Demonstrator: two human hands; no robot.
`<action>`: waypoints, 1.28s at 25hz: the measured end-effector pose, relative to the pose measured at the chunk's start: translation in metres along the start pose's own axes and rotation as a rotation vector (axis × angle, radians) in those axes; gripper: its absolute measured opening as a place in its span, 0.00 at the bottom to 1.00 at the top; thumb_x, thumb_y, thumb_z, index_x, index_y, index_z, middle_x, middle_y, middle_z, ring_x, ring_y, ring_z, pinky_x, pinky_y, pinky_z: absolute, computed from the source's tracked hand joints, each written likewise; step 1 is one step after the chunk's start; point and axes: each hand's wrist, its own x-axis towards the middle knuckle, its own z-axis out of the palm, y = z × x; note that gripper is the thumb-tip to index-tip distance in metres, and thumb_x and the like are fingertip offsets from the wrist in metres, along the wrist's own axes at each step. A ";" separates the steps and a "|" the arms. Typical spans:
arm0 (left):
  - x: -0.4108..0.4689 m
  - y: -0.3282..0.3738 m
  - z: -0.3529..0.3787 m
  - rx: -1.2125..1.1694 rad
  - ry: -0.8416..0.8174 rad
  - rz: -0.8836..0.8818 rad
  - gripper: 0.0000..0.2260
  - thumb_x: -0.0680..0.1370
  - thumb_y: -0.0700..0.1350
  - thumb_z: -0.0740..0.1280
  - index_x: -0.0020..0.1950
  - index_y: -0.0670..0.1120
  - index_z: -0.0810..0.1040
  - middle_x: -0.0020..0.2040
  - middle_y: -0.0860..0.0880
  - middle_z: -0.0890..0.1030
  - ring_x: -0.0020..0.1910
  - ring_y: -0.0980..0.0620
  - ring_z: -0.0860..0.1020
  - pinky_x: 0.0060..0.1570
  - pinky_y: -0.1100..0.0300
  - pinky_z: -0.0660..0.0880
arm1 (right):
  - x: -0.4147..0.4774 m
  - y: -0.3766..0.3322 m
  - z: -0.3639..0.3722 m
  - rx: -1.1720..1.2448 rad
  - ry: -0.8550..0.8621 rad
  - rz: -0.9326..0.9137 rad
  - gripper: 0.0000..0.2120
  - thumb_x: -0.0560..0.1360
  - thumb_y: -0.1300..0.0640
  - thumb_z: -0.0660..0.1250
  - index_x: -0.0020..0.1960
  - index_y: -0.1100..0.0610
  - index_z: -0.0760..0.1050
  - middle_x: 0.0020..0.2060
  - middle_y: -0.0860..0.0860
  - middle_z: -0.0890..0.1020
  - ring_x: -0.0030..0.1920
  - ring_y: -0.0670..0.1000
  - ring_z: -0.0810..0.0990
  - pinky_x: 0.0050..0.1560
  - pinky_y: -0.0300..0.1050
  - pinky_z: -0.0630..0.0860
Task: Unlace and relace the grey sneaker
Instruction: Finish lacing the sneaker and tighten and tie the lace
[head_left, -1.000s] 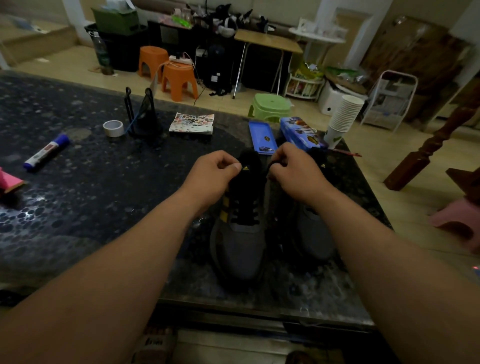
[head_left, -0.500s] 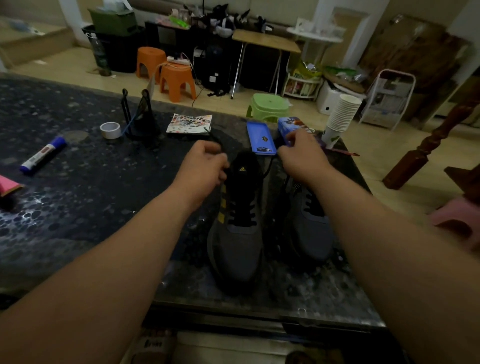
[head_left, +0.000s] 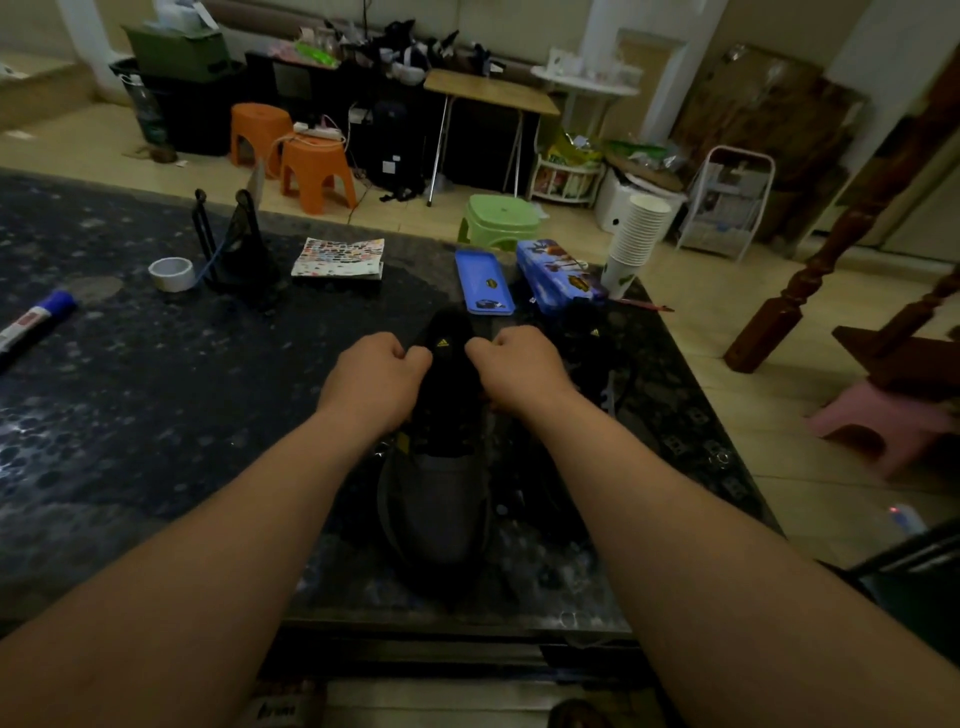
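The sneaker (head_left: 439, 499) lies at the table's (head_left: 156, 389) near edge, toe toward the person, its length running straight away. The left hand (head_left: 376, 374) and right hand (head_left: 517, 366), fingers curled, pinch it beside the tongue (head_left: 447, 338). A second shoe (head_left: 587, 332) is dim behind the right forearm. Beyond are a tray (head_left: 483, 283) and cups (head_left: 636, 234).

Dim indoor light, dark foreground, brighter background, wide-angle bending at edges.
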 end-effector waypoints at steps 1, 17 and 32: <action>0.000 0.001 0.000 0.010 0.013 0.010 0.14 0.79 0.53 0.64 0.42 0.44 0.77 0.40 0.45 0.80 0.41 0.45 0.78 0.37 0.53 0.69 | 0.001 0.001 -0.001 -0.002 0.007 -0.003 0.15 0.75 0.48 0.66 0.35 0.56 0.73 0.32 0.54 0.78 0.38 0.60 0.82 0.43 0.57 0.81; -0.042 -0.041 0.023 -0.265 -0.227 0.072 0.26 0.76 0.68 0.66 0.70 0.57 0.73 0.66 0.56 0.79 0.65 0.55 0.78 0.68 0.52 0.73 | -0.048 0.042 0.020 0.187 -0.168 -0.023 0.27 0.83 0.49 0.64 0.80 0.52 0.63 0.74 0.51 0.74 0.71 0.53 0.74 0.68 0.47 0.72; -0.035 -0.031 0.023 -0.281 -0.130 -0.041 0.21 0.79 0.64 0.68 0.60 0.49 0.76 0.53 0.55 0.80 0.52 0.56 0.79 0.52 0.56 0.77 | -0.045 0.045 0.028 0.003 -0.062 0.059 0.24 0.80 0.32 0.59 0.57 0.54 0.72 0.53 0.51 0.81 0.51 0.54 0.80 0.47 0.50 0.75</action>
